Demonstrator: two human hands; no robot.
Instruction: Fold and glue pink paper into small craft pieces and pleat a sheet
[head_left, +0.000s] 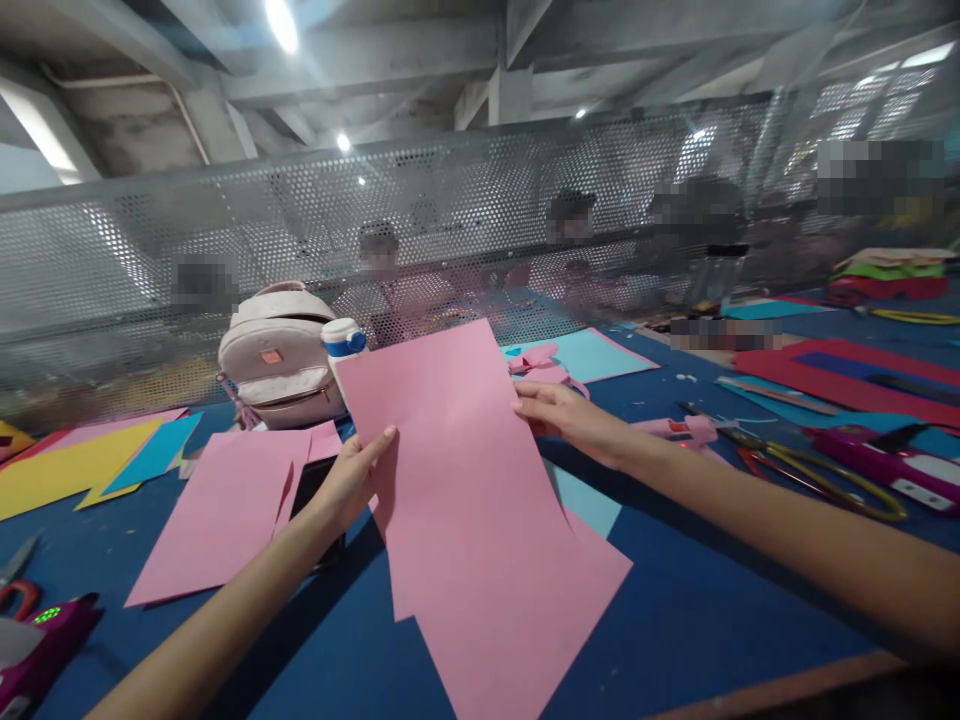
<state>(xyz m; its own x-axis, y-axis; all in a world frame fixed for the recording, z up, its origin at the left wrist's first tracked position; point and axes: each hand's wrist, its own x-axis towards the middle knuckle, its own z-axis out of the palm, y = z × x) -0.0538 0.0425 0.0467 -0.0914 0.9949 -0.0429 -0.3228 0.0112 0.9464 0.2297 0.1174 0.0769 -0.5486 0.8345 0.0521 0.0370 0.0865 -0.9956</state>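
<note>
Probably very light and thin, a little stiff like card, but easy to crease. In the middle, raised at the far end above the table (712, 610), a pink sheet (442, 430). Gripped at the left edge by the left hand (360, 465), thumb on top; at the right edge by the fingers of the right hand (555, 412). Best to hold by both long edges, with soft pressure. Hard to separate by eye from the lower pink paper (525, 620), nearer and of equal colour. Beside this paper, at right, a light blue sheet (592, 505). At left, a pink stack (225, 500); farther, a backpack (281, 345) and a bottle (343, 340), the latter partly covered. At right, close to the right forearm (720, 490), a pink glue gun (686, 430), perhaps an obstacle for wide movement.
</note>
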